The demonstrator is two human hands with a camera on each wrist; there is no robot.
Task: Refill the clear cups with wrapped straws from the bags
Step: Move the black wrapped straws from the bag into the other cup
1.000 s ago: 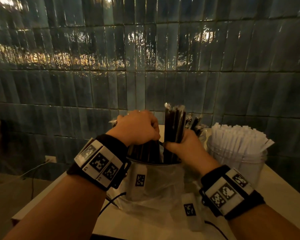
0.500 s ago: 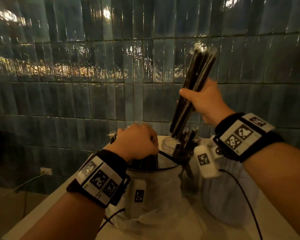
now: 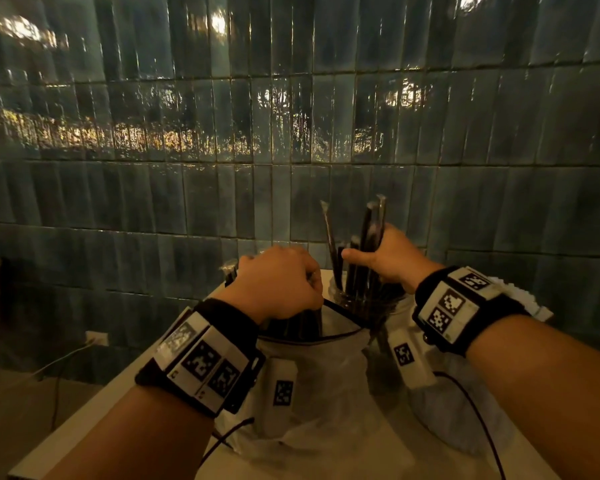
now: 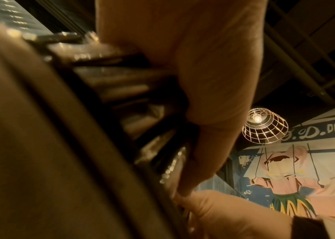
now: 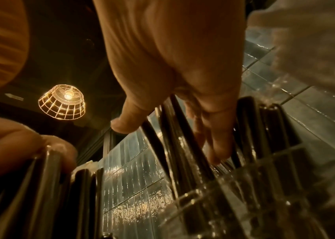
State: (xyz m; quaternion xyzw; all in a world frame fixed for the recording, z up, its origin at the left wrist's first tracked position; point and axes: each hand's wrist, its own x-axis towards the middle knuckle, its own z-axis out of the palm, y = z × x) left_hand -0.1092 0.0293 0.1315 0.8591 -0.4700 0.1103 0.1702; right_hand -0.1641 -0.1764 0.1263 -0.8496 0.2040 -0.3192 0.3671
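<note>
The bundle of black wrapped straws (image 3: 369,251), which half a second ago was held high against the tiled wall in the upper right of the head view, has been brought down and is now stood in the clear cup (image 3: 368,306) at the centre right of the frame, its lower ends inside the glass and its tops leaning apart. The right hand (image 3: 390,259) is seen at the straws above the rim; in the right wrist view the fingers (image 5: 213,129) are loosely extended among the straws with the thumb spread to the left, so the grip is judged to be relaxing rather than pinching. This suggests that one load has been delivered and that another is to be fetched. The left hand (image 3: 278,284) is curled tightly around the mouth of the plastic bag (image 3: 312,368) and the straws still in it, at the lower centre of the frame, just left of the cup. A second cup filled with white paper-wrapped straws (image 3: 520,296) is mostly hidden behind the right wrist at the right edge. The bag's rim lies touching or just beside the clear cup, and the leaning straws could be knocked out as the hand is withdrawn. A wire-caged lamp (image 5: 62,101) and a painted mural (image 4: 285,177) are seen in the wrist views.
</note>
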